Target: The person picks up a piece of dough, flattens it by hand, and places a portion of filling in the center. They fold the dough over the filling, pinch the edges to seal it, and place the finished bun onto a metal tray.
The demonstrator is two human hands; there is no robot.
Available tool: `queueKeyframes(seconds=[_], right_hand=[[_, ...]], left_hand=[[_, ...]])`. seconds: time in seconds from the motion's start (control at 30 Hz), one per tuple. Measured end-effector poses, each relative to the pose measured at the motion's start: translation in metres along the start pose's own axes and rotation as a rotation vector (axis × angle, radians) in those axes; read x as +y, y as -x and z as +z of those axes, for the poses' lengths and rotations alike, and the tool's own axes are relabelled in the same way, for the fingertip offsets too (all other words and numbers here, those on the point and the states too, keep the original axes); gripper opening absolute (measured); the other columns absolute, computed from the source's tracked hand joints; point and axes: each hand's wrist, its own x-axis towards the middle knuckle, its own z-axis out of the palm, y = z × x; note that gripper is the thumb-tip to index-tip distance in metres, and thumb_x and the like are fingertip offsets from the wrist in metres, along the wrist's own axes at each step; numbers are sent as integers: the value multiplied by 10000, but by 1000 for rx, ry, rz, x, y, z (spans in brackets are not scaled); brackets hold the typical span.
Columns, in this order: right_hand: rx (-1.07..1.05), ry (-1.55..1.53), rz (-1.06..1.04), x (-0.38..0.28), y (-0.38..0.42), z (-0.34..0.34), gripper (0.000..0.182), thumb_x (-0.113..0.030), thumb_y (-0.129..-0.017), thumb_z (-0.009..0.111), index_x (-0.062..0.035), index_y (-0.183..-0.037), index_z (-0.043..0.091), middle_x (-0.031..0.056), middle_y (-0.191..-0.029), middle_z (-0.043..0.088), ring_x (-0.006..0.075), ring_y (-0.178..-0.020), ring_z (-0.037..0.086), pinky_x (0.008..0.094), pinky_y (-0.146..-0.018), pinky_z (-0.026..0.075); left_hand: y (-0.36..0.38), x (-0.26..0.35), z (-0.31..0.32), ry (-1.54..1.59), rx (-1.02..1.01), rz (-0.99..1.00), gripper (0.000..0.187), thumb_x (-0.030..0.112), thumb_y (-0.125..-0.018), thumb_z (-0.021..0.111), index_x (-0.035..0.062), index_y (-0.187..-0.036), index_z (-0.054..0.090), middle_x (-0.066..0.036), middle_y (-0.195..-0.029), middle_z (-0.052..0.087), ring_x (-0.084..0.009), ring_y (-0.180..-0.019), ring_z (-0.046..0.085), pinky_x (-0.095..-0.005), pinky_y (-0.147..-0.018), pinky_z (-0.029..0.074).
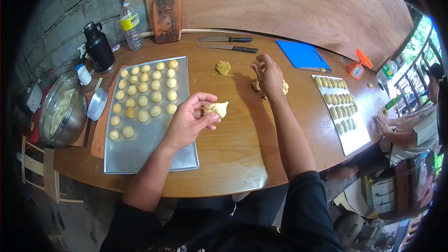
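My left hand is closed around a piece of pale dough, pinched to an uneven peak on top, above the table beside the baking tray. My right hand is raised farther forward with its fingertips drawn together; anything between them is too small to make out. Behind and below that hand, partly hidden by it, lie several dough pieces. A crumbly yellow-brown lump of filling rests on the wood to their left. Round dough balls stand in rows on the metal baking tray at my left.
Two knives and a blue cutting board lie toward the back. A white tray of shaped pieces is at right, near a seated person and an orange scale. A steel bowl, black flask and bottle stand left.
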Motion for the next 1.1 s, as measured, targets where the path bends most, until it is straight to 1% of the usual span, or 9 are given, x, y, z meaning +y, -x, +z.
queueKeyframes(seconds=[0.1, 0.17, 0.23, 0.3, 0.37, 0.53, 0.67, 0.83, 1.1], right_hand=[[-357, 428, 56, 43, 3, 36, 186, -168, -946, 765, -132, -1129, 771, 109, -1093, 770, 366, -1012, 723, 469, -877, 594], [-193, 369, -230, 56, 26, 41, 173, -149, -933, 734, -116, -1095, 786, 124, -1156, 774, 379, -1048, 716, 474, -917, 595], [-115, 180, -119, -5, 45, 4, 181, -182, -974, 743, -81, -1119, 786, 114, -1201, 778, 307, -1044, 735, 420, -939, 591], [-456, -410, 196, -47, 66, -20, 239, -234, -1035, 741, -48, -1182, 767, 100, -1208, 779, 207, -1034, 738, 368, -938, 584], [-632, -860, 163, -70, 90, -25, 305, -273, -1064, 745, -40, -1260, 736, 86, -1098, 785, 145, -1005, 722, 326, -906, 582], [-504, -998, 168, -85, 122, -9, 314, -193, -979, 851, -26, -1207, 713, -7, -903, 729, 63, -856, 662, 265, -795, 555], [-481, -1085, 219, -89, 128, -12, 238, -169, -1030, 789, -29, -1204, 709, 47, -1010, 779, 104, -963, 712, 313, -860, 585], [-401, -513, -302, -129, 115, -37, 199, -232, -1090, 654, -47, -1162, 642, 213, -901, 727, 424, -842, 736, 466, -711, 565], [-429, -654, -283, -121, 106, -30, 222, -266, -1111, 630, -44, -1114, 620, 181, -803, 687, 396, -741, 708, 470, -643, 521]], left_hand=[[2, -11, 0, 39, 26, 37, 326, 10, -1023, 720, -9, -1329, 609, -123, -1306, 673, -140, -1038, 727, -263, -799, 626], [-4, -14, -1, 54, 38, 56, 302, -11, -1016, 717, -10, -1308, 644, -125, -1333, 665, -130, -1027, 717, -257, -800, 621], [-2, -13, 7, -64, 111, 236, 265, -32, -1008, 710, 2, -1270, 715, -108, -1352, 660, -103, -1002, 689, -246, -802, 606], [-5, -24, 6, -97, 107, 238, 339, -34, -1004, 712, 23, -1338, 712, -78, -1321, 656, -106, -1037, 670, -246, -830, 596], [-3, -27, 12, 27, 102, 133, 421, -62, -1015, 679, 23, -1426, 646, -71, -1300, 659, -117, -1025, 678, -261, -855, 602], [6, -22, 25, -164, 168, 221, 485, -113, -983, 702, 4, -1435, 570, -98, -1343, 609, -116, -1002, 665, -292, -875, 613], [10, 0, 21, -210, 163, 168, 407, -4, -1028, 699, 10, -1410, 558, -80, -1337, 615, -115, -1030, 672, -259, -833, 594], [21, -4, -9, 69, 124, 102, 363, 143, -1083, 696, 35, -1409, 578, -69, -1237, 675, -109, -995, 685, -249, -783, 578], [31, -4, -7, 28, 214, 154, 274, 197, -1129, 632, -22, -1294, 652, -76, -1119, 696, -129, -932, 686, -273, -758, 592]])
